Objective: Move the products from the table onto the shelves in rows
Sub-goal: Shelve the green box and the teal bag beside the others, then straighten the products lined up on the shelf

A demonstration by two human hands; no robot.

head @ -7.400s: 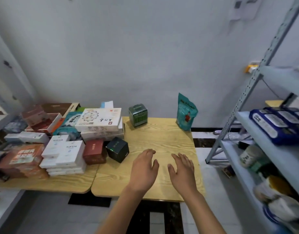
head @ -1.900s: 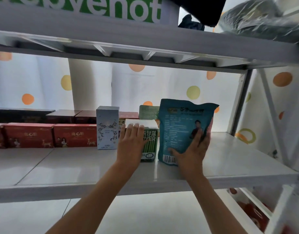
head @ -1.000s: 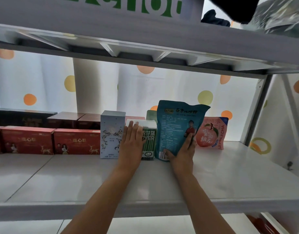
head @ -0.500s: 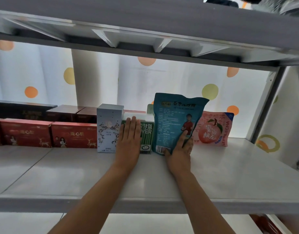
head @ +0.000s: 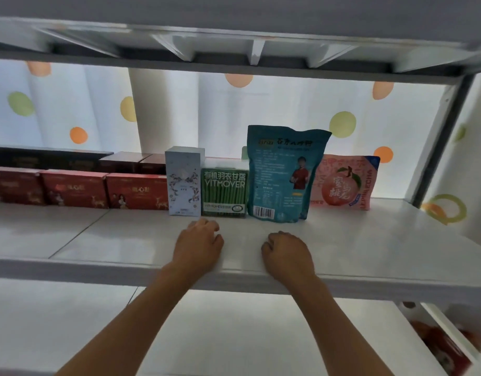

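while the teal pouch (head: 284, 172) stands upright on the shelf (head: 369, 240) between the green box (head: 224, 194) and a peach pouch (head: 345, 183), left hand (head: 198, 244) and right hand (head: 287, 252) hover before them, fingers loosely curled, holding nothing.

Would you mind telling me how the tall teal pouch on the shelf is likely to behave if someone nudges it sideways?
The teal pouch looks like soft film with a crinkled top, so it would probably flex rather than slide stiffly. It stands taller than the green box beside it on a narrow base, so it may tip. The pink pouch behind might catch it.
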